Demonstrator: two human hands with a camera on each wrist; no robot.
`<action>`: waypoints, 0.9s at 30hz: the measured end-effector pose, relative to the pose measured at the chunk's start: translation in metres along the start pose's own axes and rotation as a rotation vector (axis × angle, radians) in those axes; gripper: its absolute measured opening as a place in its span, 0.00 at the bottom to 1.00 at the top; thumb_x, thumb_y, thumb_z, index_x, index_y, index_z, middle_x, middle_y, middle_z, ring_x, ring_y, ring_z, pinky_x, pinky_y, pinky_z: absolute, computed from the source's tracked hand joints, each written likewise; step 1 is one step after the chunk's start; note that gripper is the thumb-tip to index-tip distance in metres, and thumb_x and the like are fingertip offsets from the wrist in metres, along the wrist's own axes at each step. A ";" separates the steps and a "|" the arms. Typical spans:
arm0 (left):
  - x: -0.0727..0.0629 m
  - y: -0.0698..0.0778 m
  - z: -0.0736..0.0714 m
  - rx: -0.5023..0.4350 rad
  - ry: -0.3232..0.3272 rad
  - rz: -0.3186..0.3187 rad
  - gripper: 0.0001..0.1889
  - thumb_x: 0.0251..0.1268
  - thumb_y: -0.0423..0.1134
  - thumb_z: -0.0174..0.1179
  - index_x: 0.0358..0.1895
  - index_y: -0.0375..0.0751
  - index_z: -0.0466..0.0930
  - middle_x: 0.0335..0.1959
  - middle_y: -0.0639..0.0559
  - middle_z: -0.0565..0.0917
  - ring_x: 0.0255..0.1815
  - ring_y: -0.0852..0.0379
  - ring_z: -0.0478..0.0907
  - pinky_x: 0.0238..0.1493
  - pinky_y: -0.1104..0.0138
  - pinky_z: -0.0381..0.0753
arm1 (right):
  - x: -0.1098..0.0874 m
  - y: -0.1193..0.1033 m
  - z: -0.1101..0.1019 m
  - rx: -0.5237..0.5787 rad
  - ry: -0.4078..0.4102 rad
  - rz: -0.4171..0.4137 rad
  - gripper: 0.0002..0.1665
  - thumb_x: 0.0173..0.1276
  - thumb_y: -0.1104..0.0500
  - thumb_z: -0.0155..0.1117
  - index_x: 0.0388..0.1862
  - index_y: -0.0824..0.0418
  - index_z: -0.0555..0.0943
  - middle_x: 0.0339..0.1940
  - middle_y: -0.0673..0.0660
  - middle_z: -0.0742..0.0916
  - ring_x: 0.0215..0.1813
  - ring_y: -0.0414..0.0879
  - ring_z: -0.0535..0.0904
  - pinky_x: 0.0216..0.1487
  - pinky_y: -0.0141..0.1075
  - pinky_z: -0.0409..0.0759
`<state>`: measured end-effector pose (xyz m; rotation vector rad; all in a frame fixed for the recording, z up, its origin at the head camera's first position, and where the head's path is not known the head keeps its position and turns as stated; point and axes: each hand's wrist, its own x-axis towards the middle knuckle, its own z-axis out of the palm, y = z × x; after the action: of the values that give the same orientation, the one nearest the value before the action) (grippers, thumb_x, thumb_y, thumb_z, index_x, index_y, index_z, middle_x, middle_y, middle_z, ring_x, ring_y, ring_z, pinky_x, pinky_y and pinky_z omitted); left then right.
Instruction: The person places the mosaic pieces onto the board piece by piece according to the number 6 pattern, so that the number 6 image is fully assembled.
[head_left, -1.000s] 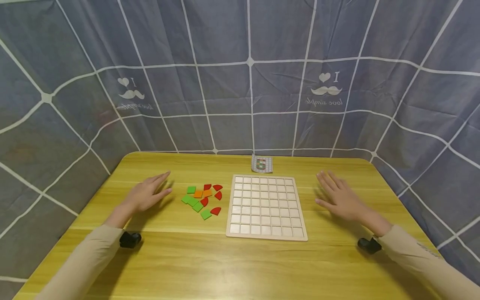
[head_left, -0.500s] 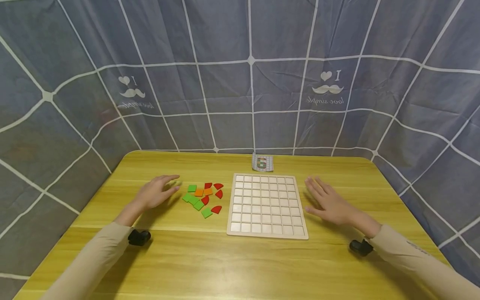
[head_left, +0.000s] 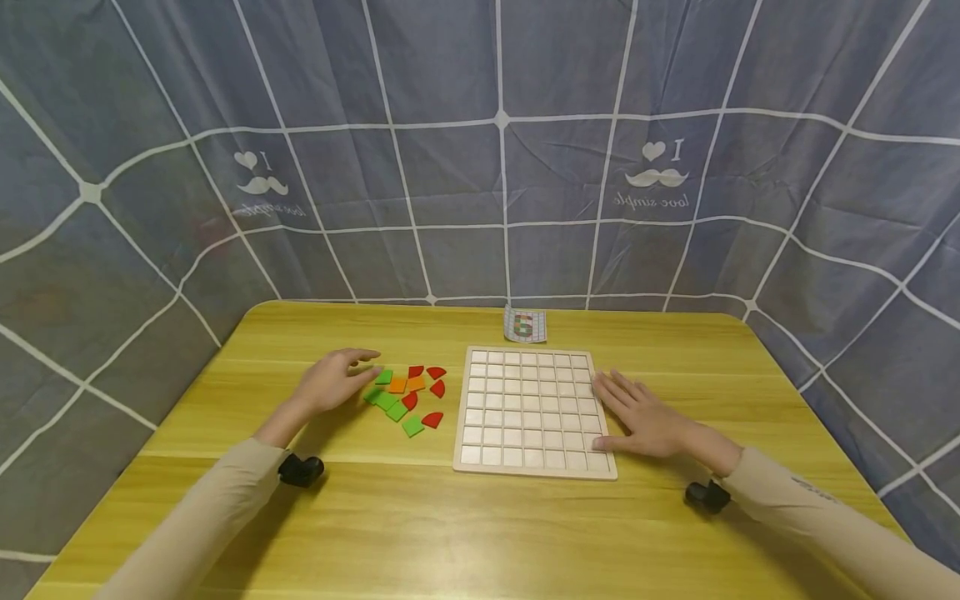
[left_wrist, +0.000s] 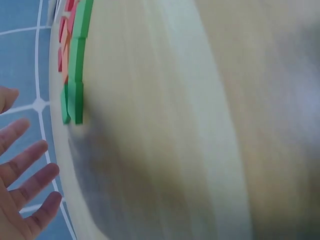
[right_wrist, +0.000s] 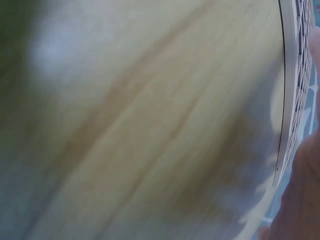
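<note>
My left hand [head_left: 333,383] hovers at the left side of a loose group of flat tiles, its fingertips close to a green square tile [head_left: 384,377]. Green squares, orange squares [head_left: 397,386] and red quarter-round tiles [head_left: 432,420] make up the group. In the left wrist view the fingers [left_wrist: 35,187] are spread and hold nothing. My right hand [head_left: 652,423] is at the right edge of a pale wooden grid board [head_left: 534,473], fingers extended and thumb over the board's lower right. Whether it presses on the board or just hovers there, I cannot tell.
Behind the board lies a small printed card [head_left: 525,326] with a coloured pattern on a grid. The wooden table [head_left: 480,533] ends at a grey curtain [head_left: 450,167] with white lines. A black wrist camera [head_left: 302,471] sits on the left sleeve.
My left hand has moved right, up to the tiles. The right hand has come left and slightly nearer to me, reaching the board's edge. Tiles and board look unmoved.
</note>
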<state>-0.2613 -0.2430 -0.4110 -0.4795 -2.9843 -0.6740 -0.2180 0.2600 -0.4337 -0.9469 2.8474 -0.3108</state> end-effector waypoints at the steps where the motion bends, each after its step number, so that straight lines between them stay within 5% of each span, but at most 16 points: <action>1: 0.002 0.002 0.001 -0.009 -0.002 -0.003 0.24 0.71 0.50 0.53 0.63 0.40 0.75 0.62 0.37 0.77 0.56 0.37 0.78 0.51 0.44 0.76 | 0.000 0.000 0.000 -0.003 -0.001 -0.007 0.55 0.66 0.34 0.56 0.77 0.67 0.49 0.78 0.68 0.52 0.77 0.69 0.44 0.70 0.66 0.47; 12: 0.020 0.027 0.012 -0.080 -0.005 0.005 0.24 0.67 0.50 0.58 0.60 0.40 0.78 0.58 0.40 0.80 0.55 0.39 0.78 0.51 0.46 0.76 | 0.003 0.006 0.003 0.030 -0.050 -0.073 0.56 0.65 0.35 0.57 0.77 0.68 0.48 0.78 0.70 0.51 0.77 0.69 0.45 0.68 0.69 0.49; 27: 0.034 0.047 0.029 -0.103 0.015 0.015 0.20 0.60 0.48 0.65 0.52 0.42 0.84 0.50 0.43 0.85 0.48 0.45 0.83 0.47 0.50 0.78 | 0.008 0.009 0.008 0.036 -0.099 -0.046 0.59 0.65 0.33 0.56 0.78 0.67 0.44 0.79 0.68 0.47 0.78 0.65 0.42 0.71 0.65 0.45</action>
<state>-0.2785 -0.1806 -0.4143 -0.5003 -2.9400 -0.8288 -0.2280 0.2613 -0.4439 -0.9929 2.7248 -0.3097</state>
